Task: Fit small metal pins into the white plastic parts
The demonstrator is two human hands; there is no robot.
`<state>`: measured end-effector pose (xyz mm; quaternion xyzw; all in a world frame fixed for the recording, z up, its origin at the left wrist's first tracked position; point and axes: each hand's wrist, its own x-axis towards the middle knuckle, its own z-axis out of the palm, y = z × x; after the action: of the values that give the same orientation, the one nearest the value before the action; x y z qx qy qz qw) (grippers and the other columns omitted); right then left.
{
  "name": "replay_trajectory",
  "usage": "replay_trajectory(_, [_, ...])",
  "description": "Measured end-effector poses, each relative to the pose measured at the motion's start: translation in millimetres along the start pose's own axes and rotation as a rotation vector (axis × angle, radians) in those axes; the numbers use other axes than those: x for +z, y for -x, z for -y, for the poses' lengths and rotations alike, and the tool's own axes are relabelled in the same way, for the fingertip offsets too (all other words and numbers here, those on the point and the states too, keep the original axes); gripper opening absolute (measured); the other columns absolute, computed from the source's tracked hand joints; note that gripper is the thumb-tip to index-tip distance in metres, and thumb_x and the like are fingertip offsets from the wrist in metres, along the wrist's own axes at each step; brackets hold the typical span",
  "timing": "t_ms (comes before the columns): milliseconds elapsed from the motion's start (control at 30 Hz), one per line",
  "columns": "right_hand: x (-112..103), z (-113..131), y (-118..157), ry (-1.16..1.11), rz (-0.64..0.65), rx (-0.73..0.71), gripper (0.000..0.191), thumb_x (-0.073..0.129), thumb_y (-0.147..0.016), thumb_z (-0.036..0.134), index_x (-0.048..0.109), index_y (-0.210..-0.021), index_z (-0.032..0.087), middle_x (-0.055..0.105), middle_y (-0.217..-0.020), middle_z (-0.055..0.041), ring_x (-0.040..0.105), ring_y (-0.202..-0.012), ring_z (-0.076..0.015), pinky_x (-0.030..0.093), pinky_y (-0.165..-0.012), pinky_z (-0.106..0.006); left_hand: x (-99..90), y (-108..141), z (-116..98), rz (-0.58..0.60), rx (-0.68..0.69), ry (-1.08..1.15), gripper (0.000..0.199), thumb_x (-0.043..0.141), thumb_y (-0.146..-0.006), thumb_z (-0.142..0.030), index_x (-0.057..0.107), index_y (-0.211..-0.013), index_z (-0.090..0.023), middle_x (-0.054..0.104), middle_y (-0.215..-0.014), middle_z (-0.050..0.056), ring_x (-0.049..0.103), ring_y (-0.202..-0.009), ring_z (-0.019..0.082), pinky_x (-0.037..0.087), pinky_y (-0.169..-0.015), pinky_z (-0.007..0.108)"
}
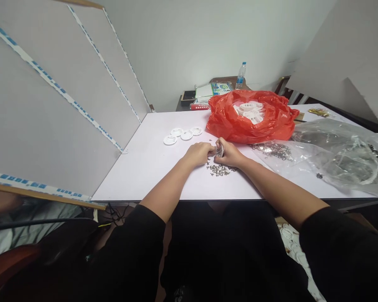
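Over the white table my two hands meet. My right hand grips a white round plastic disc, tilted on its edge. The fingers of my left hand are closed and press at the disc's left side; whatever they pinch is too small to make out. Just below the hands lies a loose pile of small metal fittings, with a few strays beside it. Several similar white discs lie flat together beyond my left hand.
A red plastic bag filled with white discs stands behind my right hand. Clear plastic bags with small metal parts cover the right side. A partition borders the left. Farther back stands a water bottle.
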<state>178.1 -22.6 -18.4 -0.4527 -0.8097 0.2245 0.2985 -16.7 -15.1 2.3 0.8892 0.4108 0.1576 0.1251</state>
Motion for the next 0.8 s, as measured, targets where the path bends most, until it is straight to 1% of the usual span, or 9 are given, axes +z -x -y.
replay_trajectory(100, [-2,0,-1,-0.012,-0.028,-0.012,0.047,0.062,-0.062,0.037,0.041,-0.096,0.014,0.054,-0.086,-0.0016,0.044,-0.073,-0.0071,0.034,-0.069,-0.018,-0.7,0,10,0.008,0.036,0.078,0.023,0.051,-0.083,-0.010,0.071,-0.084,-0.022,0.068,-0.089,0.003,0.056,-0.082,0.018,0.035,-0.068,0.031])
replay_trajectory(167, [-4,1,-2,-0.057,-0.088,0.012,0.050,0.065,-0.063,0.041,0.041,-0.097,0.014,0.055,-0.088,-0.0023,0.046,-0.074,-0.0077,0.035,-0.069,-0.019,-2.9,0,14,-0.033,0.038,0.137,0.019,0.056,-0.089,-0.019,0.073,-0.095,-0.023,0.069,-0.096,0.004,0.058,-0.088,0.018,0.039,-0.075,0.032])
replay_trajectory(267, [-8,3,-3,-0.193,-0.208,0.113,0.063,0.071,-0.062,0.052,0.041,-0.101,0.014,0.055,-0.088,-0.0026,0.048,-0.074,-0.0081,0.037,-0.068,-0.019,-4.1,-1,15,-0.167,0.045,0.263,0.021,0.063,-0.087,-0.020,0.073,-0.106,-0.023,0.068,-0.101,0.005,0.059,-0.091,0.017,0.043,-0.083,0.032])
replay_trajectory(300, [-8,5,-3,-0.244,-0.241,0.147,0.068,0.073,-0.061,0.056,0.041,-0.104,0.014,0.055,-0.088,-0.0027,0.048,-0.074,-0.0081,0.038,-0.067,-0.019,-3.4,-2,14,-0.212,0.059,0.313,0.022,0.065,-0.086,-0.019,0.073,-0.107,-0.022,0.068,-0.100,0.005,0.058,-0.090,0.016,0.043,-0.084,0.032])
replay_trajectory(367, [-9,9,-4,-0.344,-0.276,0.199,0.077,0.075,-0.059,0.063,0.041,-0.108,0.014,0.055,-0.089,-0.0031,0.049,-0.074,-0.0081,0.040,-0.066,-0.019,-0.8,-4,10,-0.272,0.099,0.398,0.020,0.068,-0.086,-0.020,0.073,-0.105,-0.020,0.065,-0.096,0.006,0.056,-0.085,0.015,0.044,-0.079,0.030])
replay_trajectory(433, [-7,14,-5,-0.444,-0.268,0.249,0.083,0.075,-0.059,0.071,0.041,-0.109,0.015,0.055,-0.086,-0.0028,0.050,-0.072,-0.0079,0.041,-0.064,-0.019,2.0,-6,5,-0.317,0.117,0.452,0.015,0.068,-0.086,-0.021,0.072,-0.100,-0.018,0.062,-0.093,0.006,0.053,-0.079,0.013,0.044,-0.074,0.029])
replay_trajectory(567, [-4,20,-9,-0.648,-0.170,0.319,0.094,0.068,-0.052,0.089,0.039,-0.105,0.016,0.056,-0.077,-0.0009,0.052,-0.059,-0.0080,0.039,-0.055,-0.020,4.8,-8,0,-0.351,0.104,0.522,0.012,0.067,-0.085,-0.019,0.071,-0.095,-0.017,0.059,-0.097,0.006,0.048,-0.071,0.010,0.043,-0.070,0.027])
replay_trajectory(700, [-5,19,-11,-0.779,-0.108,0.267,0.096,0.057,-0.054,0.097,0.036,-0.102,0.016,0.058,-0.075,-0.0006,0.054,-0.056,-0.0089,0.041,-0.053,-0.021,5.2,-10,1,-0.350,0.052,0.661,0.013,0.072,-0.080,-0.022,0.072,-0.092,-0.016,0.063,-0.097,0.005,0.050,-0.071,0.010,0.040,-0.066,0.025])
replay_trajectory(800, [-6,18,-10,-0.768,-0.081,0.227,0.092,0.056,-0.060,0.095,0.038,-0.103,0.016,0.060,-0.074,-0.0017,0.053,-0.055,-0.0082,0.041,-0.051,-0.020,3.4,-10,2,-0.344,-0.033,0.858,0.028,0.076,-0.077,-0.036,0.071,-0.092,-0.014,0.066,-0.096,0.006,0.053,-0.069,0.010,0.040,-0.063,0.024])
